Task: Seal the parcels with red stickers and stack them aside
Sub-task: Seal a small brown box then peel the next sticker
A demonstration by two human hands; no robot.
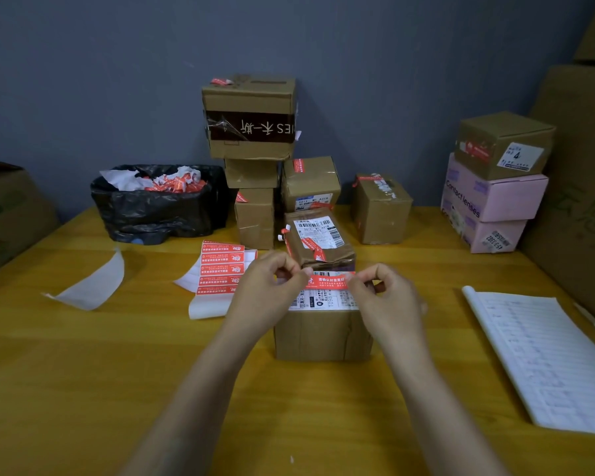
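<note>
**Red sticker held over near-centre parcel, both grips pinching**

Red sticker (327, 281) is stretched flat between the two hands, over the far top edge of the parcel (323, 334). Can't tell if it touches the box yet. Left grip (268, 286) pinches the sticker's left end, fingers curled. Right grip (385, 297) pinches the right end, also curled. The parcel is brown card with a white shipping label on top and sits near centre on the yellow worktop (83, 389).

Just beyond it is a second parcel (318, 240), tilted, already carrying red stickers. Left of the hands lies a sticker sheet (220, 269) with several red strips left on it. Further left is a loose curl of backing paper (93, 283).

Far centre is a stack of brown boxes (251, 118), the top one the biggest. Far left is a black bin bag (158, 207) full of white and red scraps. A single brown box (382, 211) stands right of the stack. Far right are two pink boxes (492, 201) with a brown box (502, 146) on top. An open lined notebook (536, 355) lies near right.
</note>
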